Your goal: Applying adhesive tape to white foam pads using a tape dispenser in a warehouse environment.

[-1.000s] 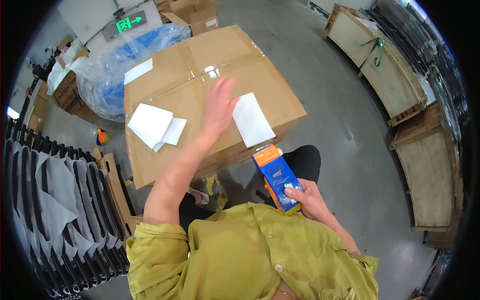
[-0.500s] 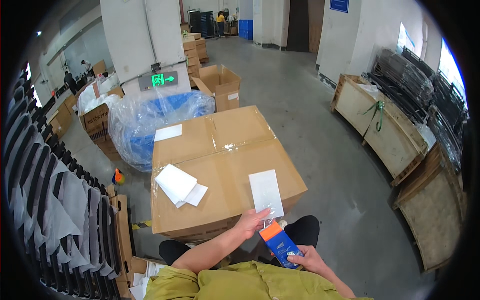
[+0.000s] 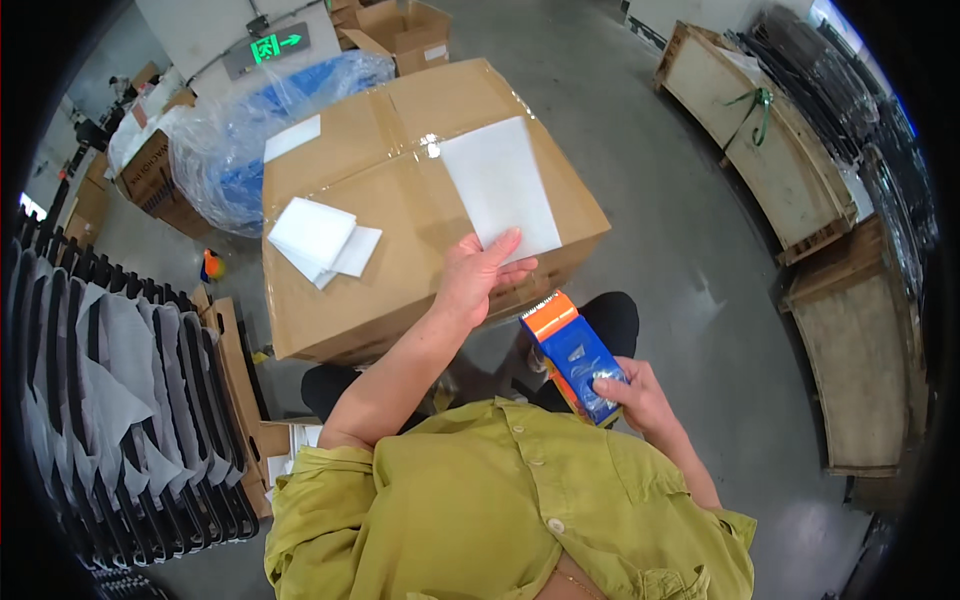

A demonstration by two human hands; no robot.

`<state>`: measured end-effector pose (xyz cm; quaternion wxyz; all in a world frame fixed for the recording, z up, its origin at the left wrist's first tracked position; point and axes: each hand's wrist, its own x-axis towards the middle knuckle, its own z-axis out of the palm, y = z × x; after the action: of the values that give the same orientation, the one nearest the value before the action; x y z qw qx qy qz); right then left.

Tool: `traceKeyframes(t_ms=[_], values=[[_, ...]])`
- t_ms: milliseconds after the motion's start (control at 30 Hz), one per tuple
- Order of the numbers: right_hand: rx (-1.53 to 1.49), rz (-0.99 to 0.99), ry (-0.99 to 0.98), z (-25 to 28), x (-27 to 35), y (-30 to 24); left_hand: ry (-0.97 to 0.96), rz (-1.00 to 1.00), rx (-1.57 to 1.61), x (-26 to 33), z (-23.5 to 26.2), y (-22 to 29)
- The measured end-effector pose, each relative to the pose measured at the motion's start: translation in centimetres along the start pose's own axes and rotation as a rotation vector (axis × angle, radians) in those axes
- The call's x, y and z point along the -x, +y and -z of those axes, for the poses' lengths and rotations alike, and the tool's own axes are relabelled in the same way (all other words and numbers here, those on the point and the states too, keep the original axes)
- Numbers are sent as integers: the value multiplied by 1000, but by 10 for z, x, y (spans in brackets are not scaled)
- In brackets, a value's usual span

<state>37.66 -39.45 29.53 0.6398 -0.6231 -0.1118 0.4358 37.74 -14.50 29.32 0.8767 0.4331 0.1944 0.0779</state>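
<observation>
My left hand is closed on the near end of a white sheet, its thumb across the sheet's near edge. The sheet is over the right part of a large taped cardboard carton; whether it rests flat on the carton, I cannot tell. Lower right, my right hand grips a blue-and-orange tape dispenser, its thumb pressed on the side. A toothed edge shows at the dispenser's orange front end, pointing toward the carton. On the carton's left half lie several loose white sheets.
Black frames with pale wrapping stand in a row on the left. Wooden crates line the right side. Behind the carton are a plastic-wrapped blue bundle and an open cardboard box. A white label sits on the carton's far left.
The view has tilted down. My left hand has left the dispenser's front end and now holds the white sheet, which looks larger. The dispenser stays in my right hand.
</observation>
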Motion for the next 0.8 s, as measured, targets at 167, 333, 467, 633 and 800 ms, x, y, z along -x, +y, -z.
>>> traceKeyframes(t_ms=[167,333,467,633,800], values=[[-493,25,195,0,-24,39,-343,-728,-1040,53,-14,-30],[-552,-296,137,5,-48,55,-702,-1315,-891,95,-28,3],[-530,-220,196,27,-35,81,180,-1396,-1553,72,46,106],[-343,-239,191,20,-42,64,695,-1107,-2007,21,208,207],[-329,-305,167,15,-59,66,756,-716,-2037,-48,302,211]])
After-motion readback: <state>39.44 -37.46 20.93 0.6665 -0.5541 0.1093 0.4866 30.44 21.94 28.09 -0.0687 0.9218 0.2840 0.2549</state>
